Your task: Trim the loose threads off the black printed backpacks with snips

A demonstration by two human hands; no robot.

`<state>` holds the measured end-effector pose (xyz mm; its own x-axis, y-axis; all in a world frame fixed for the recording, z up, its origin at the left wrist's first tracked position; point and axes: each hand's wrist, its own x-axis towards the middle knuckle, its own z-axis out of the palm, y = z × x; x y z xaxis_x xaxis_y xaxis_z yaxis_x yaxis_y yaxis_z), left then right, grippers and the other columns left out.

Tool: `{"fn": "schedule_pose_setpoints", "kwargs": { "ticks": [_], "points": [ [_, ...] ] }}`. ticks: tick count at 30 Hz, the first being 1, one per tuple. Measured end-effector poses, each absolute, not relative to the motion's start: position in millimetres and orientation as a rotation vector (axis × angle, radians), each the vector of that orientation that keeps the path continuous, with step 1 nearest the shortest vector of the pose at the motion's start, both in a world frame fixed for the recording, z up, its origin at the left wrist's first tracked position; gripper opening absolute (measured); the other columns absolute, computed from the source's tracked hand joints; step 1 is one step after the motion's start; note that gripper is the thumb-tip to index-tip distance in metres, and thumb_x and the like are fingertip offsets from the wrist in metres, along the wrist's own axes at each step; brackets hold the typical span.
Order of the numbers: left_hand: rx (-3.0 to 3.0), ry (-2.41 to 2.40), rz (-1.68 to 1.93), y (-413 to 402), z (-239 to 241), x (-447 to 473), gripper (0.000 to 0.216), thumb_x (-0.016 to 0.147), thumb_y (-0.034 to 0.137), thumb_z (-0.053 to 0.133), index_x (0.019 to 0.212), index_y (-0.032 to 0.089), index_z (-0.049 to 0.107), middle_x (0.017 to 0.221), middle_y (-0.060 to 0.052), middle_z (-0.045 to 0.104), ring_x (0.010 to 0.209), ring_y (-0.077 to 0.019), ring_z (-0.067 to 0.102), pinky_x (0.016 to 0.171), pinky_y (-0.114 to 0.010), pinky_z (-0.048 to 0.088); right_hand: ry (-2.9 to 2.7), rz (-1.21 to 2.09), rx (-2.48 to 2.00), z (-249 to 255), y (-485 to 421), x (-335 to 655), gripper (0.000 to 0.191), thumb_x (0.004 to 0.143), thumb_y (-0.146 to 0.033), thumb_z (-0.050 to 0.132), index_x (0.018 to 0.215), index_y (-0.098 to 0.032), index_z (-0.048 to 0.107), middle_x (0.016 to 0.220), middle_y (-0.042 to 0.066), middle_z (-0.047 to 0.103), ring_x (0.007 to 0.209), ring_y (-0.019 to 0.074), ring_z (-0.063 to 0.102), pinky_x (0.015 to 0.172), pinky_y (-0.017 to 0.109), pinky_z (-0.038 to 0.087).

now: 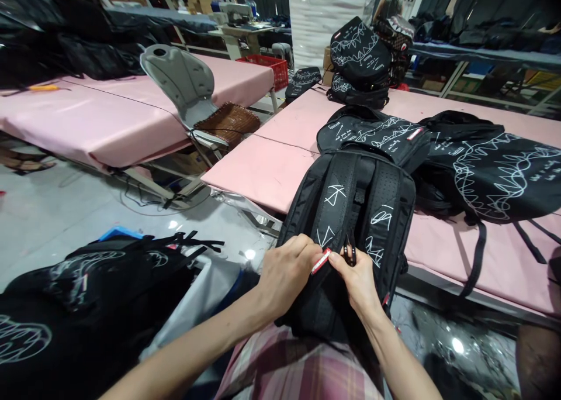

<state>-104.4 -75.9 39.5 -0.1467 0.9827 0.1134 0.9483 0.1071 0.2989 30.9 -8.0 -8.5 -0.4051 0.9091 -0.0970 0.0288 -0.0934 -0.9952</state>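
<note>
A black backpack (342,178) with white scribble prints leans against the table edge in front of my lap, its shoulder straps facing up. My left hand (289,274) is closed, pinching the left end of a small red-and-white label (321,261) on a strap. At the label's other end rests the thumb of my right hand (362,280). Dark, slender thread snips (349,249) stick up between the curled fingers of that hand; their lower part is hidden.
More printed black backpacks lie on the pink table (267,166), including a large one (504,172) at right and a stack (360,55) behind. On the left, a heap of bags (87,306) sits low by my side. A grey chair (179,84) stands beyond. One person is far back.
</note>
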Motion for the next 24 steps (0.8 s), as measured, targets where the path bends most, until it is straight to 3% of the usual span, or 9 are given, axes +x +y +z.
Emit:
{"fn": "schedule_pose_setpoints", "kwargs": {
  "ticks": [9,13,24],
  "points": [
    [2.053,2.223,0.025,-71,56,-98,0.019,0.087,0.014,0.041,0.082,0.018,0.059,0.079,-0.002,0.056,0.063,-0.0143,0.056,0.044,-0.023,0.028,-1.503,1.578,-1.088,-7,-8,30,0.033,0.068,-0.037,0.066,0.054,-0.017,0.044,0.052,-0.006,0.037,0.052,0.0078,0.029,0.048,0.022,0.026],
    [2.127,2.2,0.002,-68,59,-94,0.021,0.086,0.011,0.038,0.076,0.015,0.057,0.074,-0.005,0.054,0.066,-0.0175,0.056,0.045,-0.024,0.03,-1.505,1.583,-1.072,-6,-7,29,0.033,0.068,-0.037,0.067,0.053,-0.017,0.044,0.052,-0.006,0.037,0.051,0.0079,0.03,0.048,0.022,0.026],
    [1.864,2.003,0.902,-83,35,-109,0.014,0.076,0.008,0.041,0.069,0.017,0.049,0.07,0.002,0.049,0.055,-0.0069,0.045,0.051,-0.017,0.035,-1.469,1.644,-1.014,-9,-5,31,0.035,0.067,-0.041,0.069,0.055,-0.017,0.046,0.051,-0.007,0.035,0.048,0.0066,0.026,0.045,0.022,0.022]
  ]
}}
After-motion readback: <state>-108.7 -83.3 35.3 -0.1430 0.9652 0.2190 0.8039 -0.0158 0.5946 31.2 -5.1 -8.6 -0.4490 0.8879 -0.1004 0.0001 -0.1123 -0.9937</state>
